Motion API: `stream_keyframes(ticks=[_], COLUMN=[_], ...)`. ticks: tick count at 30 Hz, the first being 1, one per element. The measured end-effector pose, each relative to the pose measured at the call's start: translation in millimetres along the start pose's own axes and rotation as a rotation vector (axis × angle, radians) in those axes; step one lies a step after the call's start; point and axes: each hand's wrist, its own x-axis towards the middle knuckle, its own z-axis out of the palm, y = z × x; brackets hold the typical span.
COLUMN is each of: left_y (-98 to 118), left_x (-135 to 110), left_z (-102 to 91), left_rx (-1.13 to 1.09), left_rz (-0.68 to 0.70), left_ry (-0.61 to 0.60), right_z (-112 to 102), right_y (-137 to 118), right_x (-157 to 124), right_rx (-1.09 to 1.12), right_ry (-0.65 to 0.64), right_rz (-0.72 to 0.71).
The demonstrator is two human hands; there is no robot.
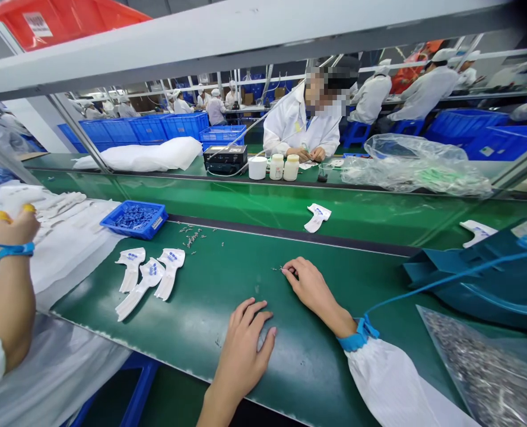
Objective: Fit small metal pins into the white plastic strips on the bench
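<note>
In the head view, the small metal pieces (275, 268) lie on the green surface (237, 255) just left of the right hand (310, 286), the nearer of the two; their long axes are too small to read. It curls beside them, its grip impossible to tell. The left hand (247, 339), loosely spread, holds nothing.

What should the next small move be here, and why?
Probably have the right hand pinch up one of the tiny metallic pieces: it is down close beside them, though whether it grips one is unclear. The left hand spreads open over the green worktop, apparently holding nothing.
</note>
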Motion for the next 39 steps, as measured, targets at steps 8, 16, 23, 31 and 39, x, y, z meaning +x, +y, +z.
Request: stream_keyframes(ticks=[8, 16, 23, 31, 39], left_y=[-3, -4, -5, -5, -5], left_x=[41, 66, 63, 64, 66], left_z=[-10.7, -9.7, -2.0, 2.1, 1.2], left_rx=[-0.078, -0.018, -0.111, -0.098, -0.216], left_rz=[0.041, 0.104, 0.054, 0.076, 0.026], left_ry=[0.074, 0.017, -0.010, -0.052, 0.002], right_z=[-23, -30, -34, -30, -13], right_y=[-13, -17, -25, -26, -26], right_x=[-17, -20, -23, -25, -25], right_rx=[0.366, 0.393, 0.311, 0.339, 0.862], right_ry=[-0.254, -0.363, -0.297, -0.232, -0.272], right_rz=[-0.036, -0.050, -0.158, -0.197, 0.098])
